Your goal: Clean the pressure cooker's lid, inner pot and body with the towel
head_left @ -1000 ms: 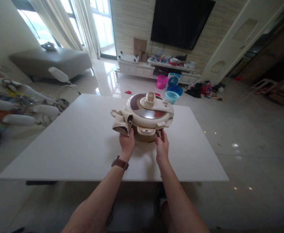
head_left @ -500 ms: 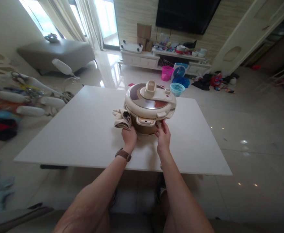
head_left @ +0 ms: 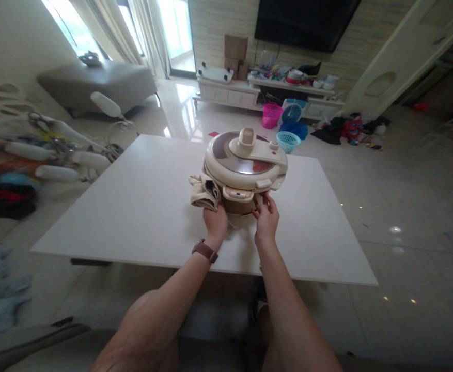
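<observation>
A cream and brown electric pressure cooker point(head_left: 245, 178) with a shiny lid stands on the white table point(head_left: 133, 206). My left hand point(head_left: 215, 223) is closed on a folded beige cloth point(head_left: 204, 192), which lies against the cooker's left side; the fingers are mostly hidden. On the front right, below the lid's rim, my right hand point(head_left: 267, 221) grips the cooker's lower body with bent fingers. A small pale piece shows by those fingertips, too small to name. A brown-strapped watch point(head_left: 205, 251) is on my left wrist.
Beyond the table stand a turquoise basket point(head_left: 288, 140), a pink basket point(head_left: 271, 115) and a white cabinet point(head_left: 230, 96) with clutter on top. White lamp arms point(head_left: 90, 160) reach close to the table's left edge. The table's near edge lies under my forearms.
The whole view has shifted slightly, so everything sits a little further right. Both hands stay at the cooker, and the cloth remains in my left hand.
</observation>
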A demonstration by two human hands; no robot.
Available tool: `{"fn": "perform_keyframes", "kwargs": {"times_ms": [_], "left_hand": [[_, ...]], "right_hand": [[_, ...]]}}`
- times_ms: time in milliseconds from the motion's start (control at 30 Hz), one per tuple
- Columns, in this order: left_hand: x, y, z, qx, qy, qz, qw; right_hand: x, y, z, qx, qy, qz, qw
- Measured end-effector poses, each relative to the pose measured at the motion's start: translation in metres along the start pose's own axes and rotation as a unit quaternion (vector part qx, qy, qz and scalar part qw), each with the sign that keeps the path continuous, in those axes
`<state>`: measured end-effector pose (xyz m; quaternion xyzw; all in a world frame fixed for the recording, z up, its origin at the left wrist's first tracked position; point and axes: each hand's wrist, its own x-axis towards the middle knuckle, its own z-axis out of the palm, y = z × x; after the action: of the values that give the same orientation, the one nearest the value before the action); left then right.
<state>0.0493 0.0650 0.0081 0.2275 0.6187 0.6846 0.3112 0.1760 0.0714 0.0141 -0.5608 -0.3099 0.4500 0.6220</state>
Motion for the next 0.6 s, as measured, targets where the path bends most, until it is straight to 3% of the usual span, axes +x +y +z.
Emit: {"fn": "perform_keyframes", "kwargs": {"times_ms": [100, 167, 333, 433, 600], "left_hand": [[0.020, 0.003, 0.000, -0.030, 0.004, 0.014, 0.999], [0.020, 0.003, 0.001, -0.037, 0.004, 0.009, 0.999], [-0.016, -0.003, 0.005, -0.020, -0.021, -0.033, 0.999], [-0.031, -0.005, 0.010, -0.035, -0.013, -0.026, 0.999], [-0.004, 0.001, 0.007, 0.000, -0.003, 0.023, 1.000]], "right_hand": [[-0.001, -0.001, 0.000, -0.007, -0.004, 0.002, 1.000], [-0.001, -0.002, 0.001, -0.007, -0.004, 0.004, 1.000], [-0.003, -0.004, 0.003, 0.003, 0.002, 0.013, 1.000], [-0.005, -0.003, 0.006, 0.007, 0.009, 0.004, 1.000], [-0.008, 0.001, 0.012, 0.020, 0.021, -0.007, 1.000]]}}
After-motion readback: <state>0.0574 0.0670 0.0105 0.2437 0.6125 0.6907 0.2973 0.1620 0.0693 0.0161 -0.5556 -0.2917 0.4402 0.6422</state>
